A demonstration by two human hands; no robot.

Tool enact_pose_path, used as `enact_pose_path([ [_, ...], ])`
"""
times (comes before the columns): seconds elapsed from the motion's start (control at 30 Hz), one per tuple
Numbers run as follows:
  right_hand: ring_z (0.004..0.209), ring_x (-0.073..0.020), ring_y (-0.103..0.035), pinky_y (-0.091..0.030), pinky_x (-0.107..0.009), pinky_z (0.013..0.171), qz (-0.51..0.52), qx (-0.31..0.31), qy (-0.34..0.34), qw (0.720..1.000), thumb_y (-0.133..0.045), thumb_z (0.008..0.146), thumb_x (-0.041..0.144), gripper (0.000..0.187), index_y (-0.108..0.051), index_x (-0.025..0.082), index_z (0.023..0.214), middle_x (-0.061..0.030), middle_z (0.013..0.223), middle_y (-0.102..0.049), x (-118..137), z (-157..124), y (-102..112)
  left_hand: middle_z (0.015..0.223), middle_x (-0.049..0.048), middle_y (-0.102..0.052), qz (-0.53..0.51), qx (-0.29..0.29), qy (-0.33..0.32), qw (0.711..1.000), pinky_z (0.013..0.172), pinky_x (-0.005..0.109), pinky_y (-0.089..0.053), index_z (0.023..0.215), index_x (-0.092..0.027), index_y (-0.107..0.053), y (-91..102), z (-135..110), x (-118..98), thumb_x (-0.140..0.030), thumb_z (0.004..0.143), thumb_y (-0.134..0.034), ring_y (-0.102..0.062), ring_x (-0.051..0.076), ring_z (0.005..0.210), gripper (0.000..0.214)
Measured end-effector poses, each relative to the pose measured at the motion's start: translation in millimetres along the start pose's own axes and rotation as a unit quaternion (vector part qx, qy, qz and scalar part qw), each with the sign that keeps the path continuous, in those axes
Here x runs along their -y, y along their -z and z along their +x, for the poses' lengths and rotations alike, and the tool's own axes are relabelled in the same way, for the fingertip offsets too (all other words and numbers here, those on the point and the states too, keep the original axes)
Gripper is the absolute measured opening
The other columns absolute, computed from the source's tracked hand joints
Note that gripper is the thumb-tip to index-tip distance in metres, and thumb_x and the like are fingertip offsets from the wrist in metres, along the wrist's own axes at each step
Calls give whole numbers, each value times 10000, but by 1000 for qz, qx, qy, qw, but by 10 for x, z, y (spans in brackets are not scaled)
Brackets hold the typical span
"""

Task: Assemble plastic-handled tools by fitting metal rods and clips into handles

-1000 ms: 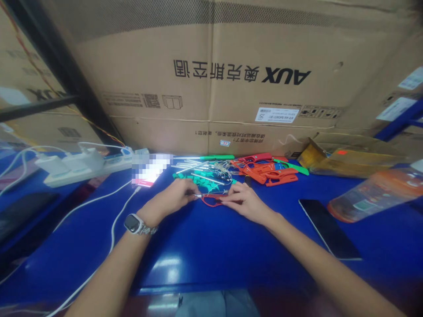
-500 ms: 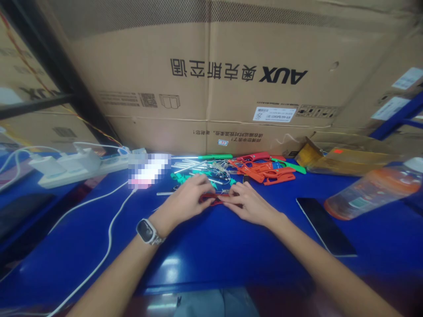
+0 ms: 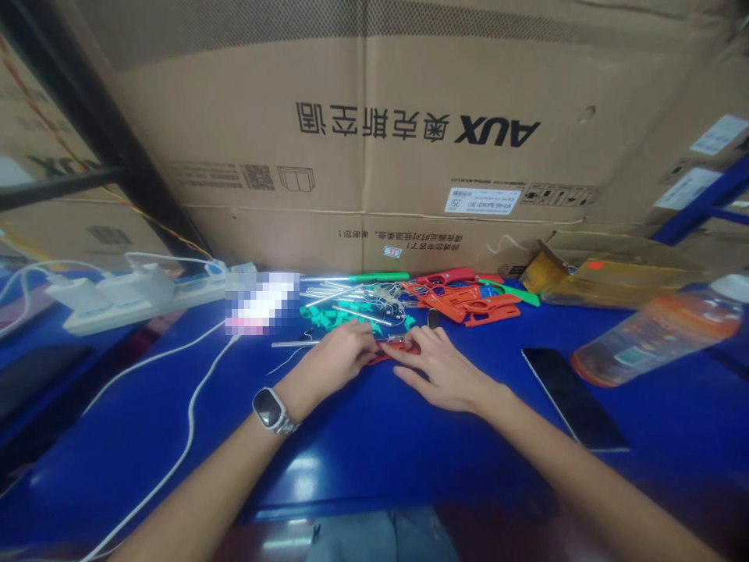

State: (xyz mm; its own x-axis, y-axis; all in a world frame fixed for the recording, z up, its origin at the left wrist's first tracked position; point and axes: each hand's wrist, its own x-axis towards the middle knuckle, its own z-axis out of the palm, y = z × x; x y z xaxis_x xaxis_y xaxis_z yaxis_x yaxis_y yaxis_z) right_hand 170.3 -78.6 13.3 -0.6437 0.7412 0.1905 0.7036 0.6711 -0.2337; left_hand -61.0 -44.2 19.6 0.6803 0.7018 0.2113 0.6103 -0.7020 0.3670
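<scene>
My left hand [image 3: 339, 357], with a watch on its wrist, is closed in a pinch on a small red plastic piece [image 3: 391, 351] lying on the blue table [image 3: 374, 437]. My right hand [image 3: 436, 368] rests on the same red piece from the right, its fingers pressed onto it. Just behind my hands lie green plastic pieces [image 3: 328, 316], thin metal rods [image 3: 351, 295] and small wire springs [image 3: 389, 297]. One metal rod [image 3: 292, 343] lies left of my left hand.
A pile of red plastic handles [image 3: 468, 300] lies behind my right hand. A dark phone [image 3: 570, 398] and a tipped plastic bottle [image 3: 655, 332] lie at the right. A power strip with chargers [image 3: 117, 293] and white cables [image 3: 181, 437] sit left. A large cardboard box [image 3: 374, 133] walls the back.
My hands have drawn closer together over the red piece. My left hand has shifted right and forward; a metal rod now lies bare to its left.
</scene>
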Motion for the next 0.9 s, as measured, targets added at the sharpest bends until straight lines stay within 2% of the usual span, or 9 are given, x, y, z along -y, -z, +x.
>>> enact_pose_path([
  [0.1,985,-223,-497,-393,-402,846,41,-20,-17,999,-379,1039,379,395,-560,339,1388,-78,1042,-555,5,37,-87,881,57,-653,5,11,2,1000,773,312,-476,865,-161,-693,28,-5,-8,-115,909,-580,-595,194,852,130],
  [0.23,966,-213,-515,-383,-380,816,65,-60,-26,996,-439,1026,299,350,-623,299,1323,-78,1009,-599,18,94,-174,874,59,-658,18,-2,23,1000,768,312,-485,854,-169,-690,43,-20,-8,-131,897,-593,-613,190,831,113],
  [0.4,970,-233,-530,-401,-397,819,34,-81,-7,996,-477,992,241,330,-646,230,1275,-100,1040,-633,56,63,-132,868,59,-673,17,3,43,999,756,314,-487,859,-169,-708,39,-34,-22,-111,875,-601,-619,189,802,123],
  [0.57,955,-269,-544,-422,-439,814,-32,-67,23,997,-468,978,224,312,-672,167,1208,-142,1031,-634,127,34,-97,880,68,-692,26,4,36,999,782,325,-494,884,-166,-720,10,-34,-20,-93,888,-555,-634,202,827,181],
  [0.77,1022,-267,-554,-468,-454,891,28,-57,-9,998,-464,973,202,317,-608,171,1254,-149,1146,-584,161,33,-154,854,90,-687,55,9,34,998,795,330,-499,903,-147,-716,-37,-49,-59,-111,937,-503,-637,206,826,219],
  [0.9,1041,-247,-561,-454,-466,947,71,-40,-39,996,-460,977,198,249,-606,206,1179,-115,1148,-571,166,41,-140,880,98,-661,93,9,17,995,779,338,-495,909,-150,-698,-70,-85,-131,-138,973,-456,-615,212,829,250],
])
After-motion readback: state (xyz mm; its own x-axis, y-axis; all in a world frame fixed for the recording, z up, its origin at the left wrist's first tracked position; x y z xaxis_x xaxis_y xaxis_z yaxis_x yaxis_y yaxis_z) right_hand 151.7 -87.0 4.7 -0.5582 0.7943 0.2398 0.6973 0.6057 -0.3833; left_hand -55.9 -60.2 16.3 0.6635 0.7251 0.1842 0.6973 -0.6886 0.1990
